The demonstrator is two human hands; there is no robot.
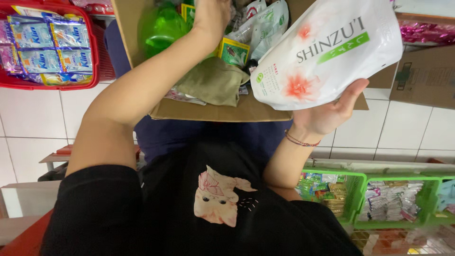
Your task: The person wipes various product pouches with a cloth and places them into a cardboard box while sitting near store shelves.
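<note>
A cardboard box (213, 111) rests against my lap, filled with packets, a green plastic bottle (159, 28), a small green carton (233, 51) and an olive cloth pouch (213, 80). My left hand (211, 14) reaches into the box at the top edge of the view; its fingers are cut off, so what it touches is hidden. My right hand (327, 111) grips the lower edge of a large white refill pouch (327, 52) with pink flowers and a green stripe, held tilted above the box's right side.
A red basket (95, 57) of blue sachets sits at the top left. Green baskets (358, 189) with small packets stand at the lower right. Another cardboard box (426, 76) is at the right, over a white tiled floor (407, 128).
</note>
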